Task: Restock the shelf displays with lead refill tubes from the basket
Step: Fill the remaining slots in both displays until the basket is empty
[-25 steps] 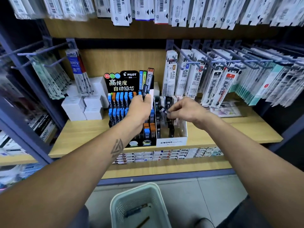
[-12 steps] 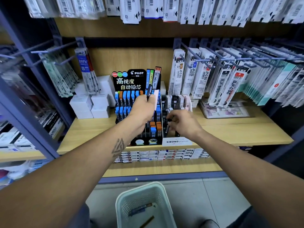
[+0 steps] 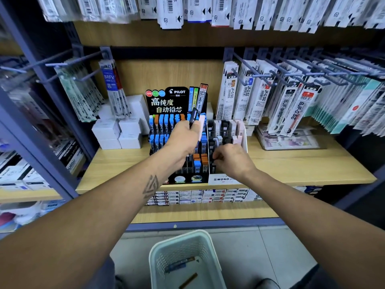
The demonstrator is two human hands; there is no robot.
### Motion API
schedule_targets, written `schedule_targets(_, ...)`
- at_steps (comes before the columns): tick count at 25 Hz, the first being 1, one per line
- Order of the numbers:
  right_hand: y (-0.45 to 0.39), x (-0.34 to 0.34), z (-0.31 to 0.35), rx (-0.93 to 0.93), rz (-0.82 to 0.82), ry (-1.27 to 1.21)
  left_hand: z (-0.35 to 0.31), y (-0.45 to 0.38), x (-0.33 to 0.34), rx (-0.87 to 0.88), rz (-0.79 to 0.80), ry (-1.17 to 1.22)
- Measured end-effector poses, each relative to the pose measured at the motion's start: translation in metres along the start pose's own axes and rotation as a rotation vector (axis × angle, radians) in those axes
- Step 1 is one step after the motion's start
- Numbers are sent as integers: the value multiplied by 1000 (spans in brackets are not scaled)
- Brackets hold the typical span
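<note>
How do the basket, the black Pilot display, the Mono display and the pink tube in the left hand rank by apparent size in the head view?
1. Basket, though nearest the camera
2. Pilot display
3. Mono display
4. Pink tube

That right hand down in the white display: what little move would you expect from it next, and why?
Probably it lets go and draws back. The right hand has its fingers curled low in the white MONO display, seemingly seating a tube, while the left hand holds a black tube and a pink one waiting.
</note>
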State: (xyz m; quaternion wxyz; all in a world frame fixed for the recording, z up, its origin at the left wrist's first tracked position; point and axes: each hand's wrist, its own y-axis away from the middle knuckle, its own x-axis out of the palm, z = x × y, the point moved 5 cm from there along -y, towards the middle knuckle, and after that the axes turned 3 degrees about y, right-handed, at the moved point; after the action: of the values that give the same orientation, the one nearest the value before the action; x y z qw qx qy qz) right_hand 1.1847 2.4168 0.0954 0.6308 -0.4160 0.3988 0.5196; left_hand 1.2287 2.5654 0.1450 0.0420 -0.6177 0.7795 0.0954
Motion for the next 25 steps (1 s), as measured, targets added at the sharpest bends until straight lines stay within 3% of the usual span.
schedule_targets(5,-3,-12,5,-18,-85,-12,3,2,4,-16,47,-24)
schedule_targets(6,-5,-21,6,32,-120,-156,3,3,5,-25,64,-25)
schedule_targets(8,-7,-38,4,209,-145,-704,5,7,9,-54,132,-25)
schedule_targets(10,-5,-47,5,322,-50,-1201,6,13,16,-82,238,-36)
schedule_targets(11,-4,-50,5,332,17,-1302,6,17,19,-91,281,-52)
schedule_targets(14,1,-51,8,297,116,-1322,6,23,25,-102,335,-83)
schedule_targets(23,-9,-55,-4,307,25,-1655,13,23,17,-226,447,-129)
schedule_targets(25,-9,-55,-8,321,6,-1515,11,20,8,-236,460,-133)
